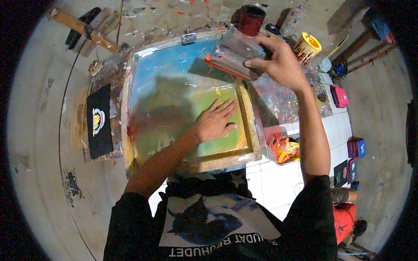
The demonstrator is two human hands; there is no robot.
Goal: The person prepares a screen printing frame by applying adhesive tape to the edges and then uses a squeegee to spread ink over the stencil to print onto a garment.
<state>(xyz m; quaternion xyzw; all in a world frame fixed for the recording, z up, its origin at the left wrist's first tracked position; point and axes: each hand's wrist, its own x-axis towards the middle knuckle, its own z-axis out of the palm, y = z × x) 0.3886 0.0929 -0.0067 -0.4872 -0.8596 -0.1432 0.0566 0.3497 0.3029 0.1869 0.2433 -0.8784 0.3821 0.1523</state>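
A wooden-framed printing screen (217,162) lies in front of me, its mesh blue at the far side and yellow-green nearer me. My left hand (214,123) rests flat on the mesh, right of the middle, fingers stretched out and holding nothing. Above the screen's far right corner, my right hand (281,65) grips a squeegee (238,51), thumb on the near side. The squeegee is tilted, with a reddish-orange edge along its lower side and dark stains on its body. What lies beneath the screen is hidden.
A black cloth with a printed emblem (96,122) lies left of the screen. Beyond the squeegee stand a dark red can (251,21) and a yellow-dripped paint can (308,47). Orange and yellow scraps (285,148) sit at right. A person in red (344,219) is lower right.
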